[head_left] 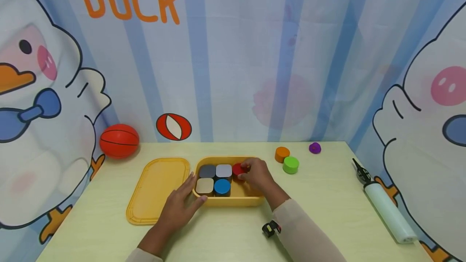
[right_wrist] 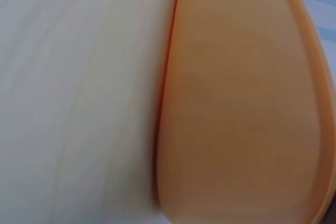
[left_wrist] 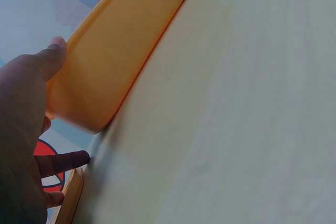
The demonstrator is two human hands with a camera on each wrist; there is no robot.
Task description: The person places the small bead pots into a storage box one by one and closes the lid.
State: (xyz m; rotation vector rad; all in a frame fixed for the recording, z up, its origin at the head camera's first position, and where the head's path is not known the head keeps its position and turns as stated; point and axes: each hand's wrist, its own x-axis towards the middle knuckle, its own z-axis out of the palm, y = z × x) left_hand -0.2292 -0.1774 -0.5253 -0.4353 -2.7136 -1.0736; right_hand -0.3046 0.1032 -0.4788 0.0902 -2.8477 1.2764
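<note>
A yellow plastic box (head_left: pixel 233 202) holds several blocks at its left: a dark grey one (head_left: pixel 207 171), a light grey one (head_left: pixel 223 170), a beige one (head_left: pixel 205 186) and a round blue one (head_left: pixel 222 186). My right hand (head_left: pixel 259 176) reaches over the box's right part and pinches a red round block (head_left: pixel 238 169) beside the light grey one. Against the box's left end rests my left hand (head_left: pixel 178 208), fingers spread, its thumb near the front corner. In the left wrist view that thumb touches the rim of the box (left_wrist: pixel 113 51). The right wrist view shows only the box's outer wall (right_wrist: pixel 241 103).
Left of the box lies a yellow lid (head_left: pixel 151 191), with a red ball (head_left: pixel 119 141) behind it. Orange (head_left: pixel 282 154) and green (head_left: pixel 291 165) round blocks and a small purple piece (head_left: pixel 314 148) stand at the back right. A pale green cylinder with a black nozzle (head_left: pixel 389 213) lies far right.
</note>
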